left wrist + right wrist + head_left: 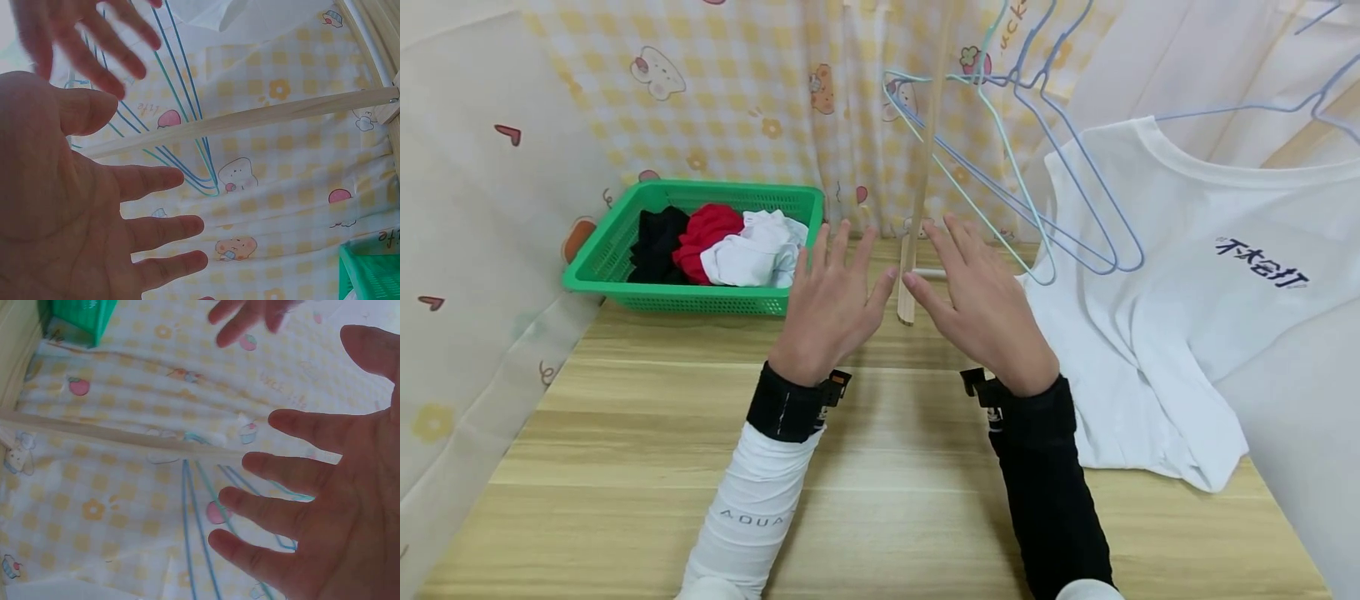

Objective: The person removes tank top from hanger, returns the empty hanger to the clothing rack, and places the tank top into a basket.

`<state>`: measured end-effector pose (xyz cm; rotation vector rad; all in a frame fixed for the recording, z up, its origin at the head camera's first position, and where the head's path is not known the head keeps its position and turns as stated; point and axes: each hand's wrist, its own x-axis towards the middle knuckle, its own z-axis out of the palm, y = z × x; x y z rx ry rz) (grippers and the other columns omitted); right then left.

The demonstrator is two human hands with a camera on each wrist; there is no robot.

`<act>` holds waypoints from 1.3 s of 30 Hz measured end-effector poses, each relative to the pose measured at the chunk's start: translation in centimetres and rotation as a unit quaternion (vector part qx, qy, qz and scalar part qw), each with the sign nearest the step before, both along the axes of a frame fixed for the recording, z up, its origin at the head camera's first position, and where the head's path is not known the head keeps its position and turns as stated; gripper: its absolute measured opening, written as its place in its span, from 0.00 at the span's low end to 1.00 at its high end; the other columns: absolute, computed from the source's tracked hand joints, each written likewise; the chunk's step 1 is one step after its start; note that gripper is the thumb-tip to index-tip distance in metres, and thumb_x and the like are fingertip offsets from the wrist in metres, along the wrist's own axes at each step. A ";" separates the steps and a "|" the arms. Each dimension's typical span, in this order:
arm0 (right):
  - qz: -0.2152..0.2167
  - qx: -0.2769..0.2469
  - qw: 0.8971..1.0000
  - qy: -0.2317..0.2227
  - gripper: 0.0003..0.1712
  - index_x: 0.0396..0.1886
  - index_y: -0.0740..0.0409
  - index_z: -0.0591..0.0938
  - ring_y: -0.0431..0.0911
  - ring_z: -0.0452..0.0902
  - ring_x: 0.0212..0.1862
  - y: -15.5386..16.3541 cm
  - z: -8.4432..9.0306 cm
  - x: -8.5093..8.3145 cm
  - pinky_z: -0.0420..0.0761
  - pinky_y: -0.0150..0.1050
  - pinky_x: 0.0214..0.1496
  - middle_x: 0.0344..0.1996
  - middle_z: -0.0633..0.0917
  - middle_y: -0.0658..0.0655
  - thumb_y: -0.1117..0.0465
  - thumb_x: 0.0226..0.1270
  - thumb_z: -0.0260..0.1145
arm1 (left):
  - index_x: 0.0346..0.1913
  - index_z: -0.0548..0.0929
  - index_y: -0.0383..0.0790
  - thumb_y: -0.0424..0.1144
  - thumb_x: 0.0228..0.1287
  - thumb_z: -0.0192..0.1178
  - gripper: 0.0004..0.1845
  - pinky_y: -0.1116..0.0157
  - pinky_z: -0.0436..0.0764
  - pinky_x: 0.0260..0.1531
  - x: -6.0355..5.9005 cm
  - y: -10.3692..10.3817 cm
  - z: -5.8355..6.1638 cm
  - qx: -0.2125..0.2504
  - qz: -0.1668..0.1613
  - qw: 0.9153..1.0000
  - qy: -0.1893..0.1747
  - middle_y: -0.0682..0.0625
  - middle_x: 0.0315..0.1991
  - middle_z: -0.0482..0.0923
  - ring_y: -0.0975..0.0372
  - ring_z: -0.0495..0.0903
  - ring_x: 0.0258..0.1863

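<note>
Both hands are held out side by side over the table, palms away from the head camera, fingers straight and spread. My left hand (835,308) holds nothing; its fingertips overlap the right edge of the green basket (700,302) in the head view. My right hand (988,304), also holding nothing, is nearest to the wooden post (925,167) and the white shirt (1165,333). Between the thumbs stands the post's foot (906,308). In the left wrist view the left palm (62,206) shows bare, and the right palm (350,512) likewise in the right wrist view.
Black cloth (658,242), red cloth (709,237) and white cloth (758,250) lie bunched in the basket. A mint hanger (1007,150) and blue hangers (1078,158) hang behind the right hand. A checked curtain (737,100) backs the wooden table (647,433).
</note>
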<state>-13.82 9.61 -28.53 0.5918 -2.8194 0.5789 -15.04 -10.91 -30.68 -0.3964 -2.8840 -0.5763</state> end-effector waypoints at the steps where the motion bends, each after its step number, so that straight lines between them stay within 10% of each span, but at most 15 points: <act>1: 0.003 -0.007 1.000 0.015 0.44 0.89 0.51 0.58 0.58 0.49 0.89 0.0 0.1 0.3 0.57 0.62 0.86 0.88 0.55 0.60 0.32 0.86 0.50 | 0.88 0.55 0.46 0.62 0.88 0.36 0.37 0.36 0.45 0.85 0.0 0.1 0.0 0.001 -0.001 1.000 -0.001 0.36 0.88 0.49 0.40 0.41 0.89; 9: 0.030 -0.111 0.986 0.119 0.36 0.84 0.54 0.68 0.55 0.66 0.83 0.5 1.6 2.4 0.73 0.62 0.77 0.83 0.69 0.57 0.46 0.85 0.61 | 0.88 0.56 0.45 0.62 0.88 0.36 0.38 0.35 0.46 0.84 -0.1 0.5 0.2 0.004 -0.013 1.000 0.002 0.35 0.88 0.49 0.39 0.41 0.89; 19: 0.043 -0.290 0.920 0.261 0.21 0.65 0.65 0.84 0.53 0.85 0.62 2.7 5.0 3.0 0.82 0.32 0.61 0.62 0.88 0.59 0.63 0.76 0.65 | 0.88 0.55 0.46 0.62 0.88 0.35 0.37 0.36 0.44 0.85 -0.1 0.9 0.4 0.027 -0.024 0.999 -0.006 0.36 0.88 0.48 0.40 0.41 0.89; 30: -0.073 -0.210 0.923 0.315 0.22 0.66 0.50 0.86 0.32 0.83 0.61 9.7 10.2 2.5 0.79 0.23 0.62 0.62 0.87 0.44 0.53 0.78 0.62 | 0.88 0.55 0.46 0.61 0.88 0.37 0.36 0.38 0.43 0.85 -0.2 0.3 1.0 0.030 -0.020 0.999 -0.009 0.35 0.88 0.48 0.39 0.41 0.88; 39: -0.249 -0.216 0.913 0.242 0.23 0.75 0.36 0.76 0.30 0.75 0.68 15.3 13.5 0.1 0.66 0.25 0.75 0.71 0.79 0.36 0.48 0.86 0.57 | 0.88 0.56 0.46 0.61 0.88 0.38 0.36 0.39 0.44 0.85 -0.2 -0.6 0.8 0.032 -0.010 0.999 -0.005 0.34 0.87 0.51 0.37 0.43 0.88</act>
